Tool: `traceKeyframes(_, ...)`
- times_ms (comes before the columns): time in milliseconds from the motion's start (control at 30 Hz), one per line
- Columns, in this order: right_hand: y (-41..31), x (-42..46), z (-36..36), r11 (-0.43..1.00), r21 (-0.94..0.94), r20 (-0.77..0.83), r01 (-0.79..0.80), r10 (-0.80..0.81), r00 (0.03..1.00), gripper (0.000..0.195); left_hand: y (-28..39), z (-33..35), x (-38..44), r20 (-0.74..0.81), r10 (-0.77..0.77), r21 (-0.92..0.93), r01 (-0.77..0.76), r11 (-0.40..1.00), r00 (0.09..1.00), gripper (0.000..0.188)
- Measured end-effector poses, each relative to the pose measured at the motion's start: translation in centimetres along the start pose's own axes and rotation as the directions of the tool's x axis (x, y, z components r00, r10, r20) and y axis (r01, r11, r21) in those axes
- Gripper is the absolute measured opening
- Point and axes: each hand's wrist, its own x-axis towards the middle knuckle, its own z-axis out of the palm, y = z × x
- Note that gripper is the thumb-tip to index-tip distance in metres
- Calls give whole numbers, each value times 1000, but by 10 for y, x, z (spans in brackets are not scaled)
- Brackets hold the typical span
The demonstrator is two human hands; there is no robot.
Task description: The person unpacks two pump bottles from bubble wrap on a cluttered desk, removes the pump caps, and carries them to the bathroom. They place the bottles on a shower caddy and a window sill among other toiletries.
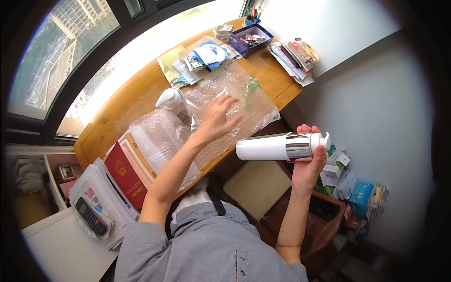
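My right hand [306, 165] grips a white pump bottle [267, 148] with a silver band, near its pump end. The bottle lies sideways in the air, off the desk's front edge, its base towards the left. Over a sheet of bubble wrap [255, 100] on the desk, my left hand [220, 118] is spread with nothing in it; whether it touches the sheet I cannot tell. A second white pump bottle [172, 100] stands left of that hand. More bubble wrap [155, 135] lies beside this bottle, towards me.
Packets and papers [208, 56] lie at the back of the wooden desk [116, 109], near a purple box [243, 49] of small items. Left are a red booklet [125, 172] and a calculator [91, 215] on papers. A stool [259, 188] stands below the desk's edge.
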Motion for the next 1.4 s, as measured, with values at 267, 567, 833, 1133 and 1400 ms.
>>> traceKeyframes(267,46,19,46,983,-120,297,-137,167,940,60,62,3,-97,-283,-96,-239,27,971,954,76)
traceKeyframes(567,146,61,80,987,-145,393,-70,123,911,53,-44,-49,-84,-681,-349,-157,338,928,643,88)
traceKeyframes(833,160,62,73,963,-230,447,-143,235,863,65,-79,-62,-62,-547,-443,-430,216,877,710,71)
traceKeyframes(1133,144,49,66,920,-388,348,-52,199,916,73,14,-152,-68,-625,-348,-537,-61,841,698,53)
traceKeyframes(1400,54,-35,69,946,-272,472,175,-28,881,56,80,-117,-99,-68,-477,-929,118,350,876,66)
